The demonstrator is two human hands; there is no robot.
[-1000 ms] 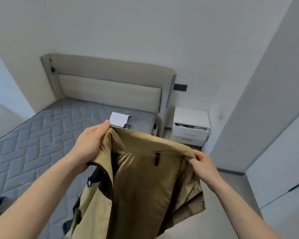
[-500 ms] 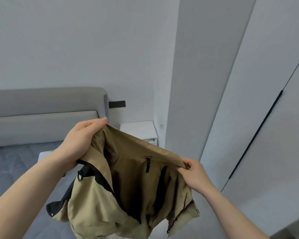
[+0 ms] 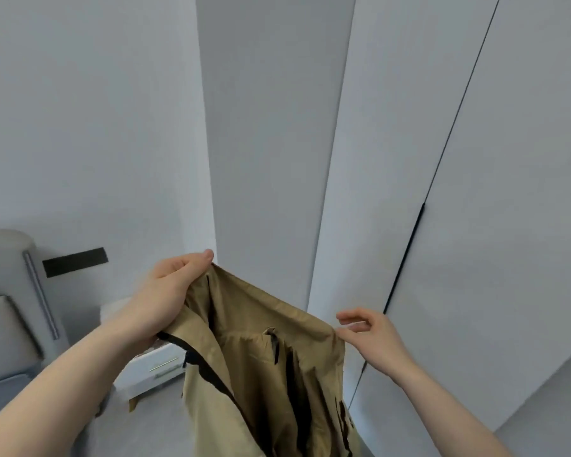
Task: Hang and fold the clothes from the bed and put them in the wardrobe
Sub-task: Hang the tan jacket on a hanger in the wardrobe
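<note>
I hold up a tan jacket [image 3: 264,367] with black trim and a black hanging loop inside the collar, in front of me at the lower middle. My left hand [image 3: 168,291] grips its upper left edge, thumb on top. The fingers of my right hand [image 3: 371,334] are loosely curled and parted at the jacket's upper right corner, the tips at most touching the fabric. The white wardrobe doors [image 3: 495,199] fill the right side and are closed, with a thin black handle strip [image 3: 406,258] along the seam.
A white nightstand [image 3: 152,366] with a partly open drawer stands low on the left, behind the jacket. The grey padded headboard [image 3: 7,291] sits at the far left edge. A black plate [image 3: 75,261] is on the wall. Grey floor lies below.
My view has swung right from the bed to the wardrobe doors, carrying the jacket along. My right hand has loosened its grip on the jacket's right corner; my left hand still grips.
</note>
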